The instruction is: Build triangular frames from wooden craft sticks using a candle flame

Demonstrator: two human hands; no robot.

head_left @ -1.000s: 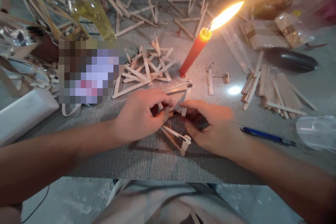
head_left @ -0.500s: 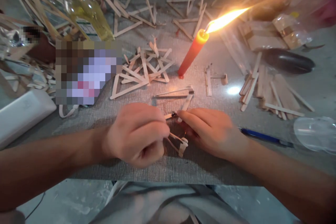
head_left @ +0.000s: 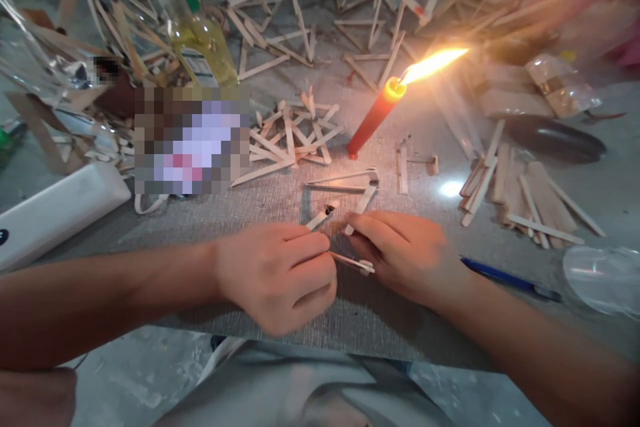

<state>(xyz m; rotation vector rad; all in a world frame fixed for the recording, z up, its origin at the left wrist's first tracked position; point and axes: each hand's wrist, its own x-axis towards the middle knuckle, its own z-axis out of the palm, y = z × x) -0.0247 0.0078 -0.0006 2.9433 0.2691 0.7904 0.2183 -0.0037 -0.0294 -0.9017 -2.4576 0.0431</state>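
My left hand [head_left: 280, 273] is closed round thin wooden sticks [head_left: 350, 261] low on the grey mat [head_left: 240, 213]. One stick with a charred tip [head_left: 323, 215] pokes out above its fingers. My right hand [head_left: 405, 253] pinches the other end of the same small stick piece, fingers pressed together. Just beyond the hands lies a stick frame [head_left: 357, 183] on the mat. A lit orange-red candle [head_left: 375, 119] stands behind it, its flame [head_left: 433, 63] blown to the right.
Stick triangles [head_left: 290, 137] lie in a heap mid-mat, and more cover the far table. A bottle of yellow liquid [head_left: 197, 30] stands at the back left, a white box [head_left: 55, 213] at left. At right are a blue pen [head_left: 505, 277], flat sticks [head_left: 520, 187] and a dark tool [head_left: 555, 137].
Both hands have drawn closer to me and lower on the mat with the stick piece. My left hand has curled tighter. The view has tilted so the far table shows more.
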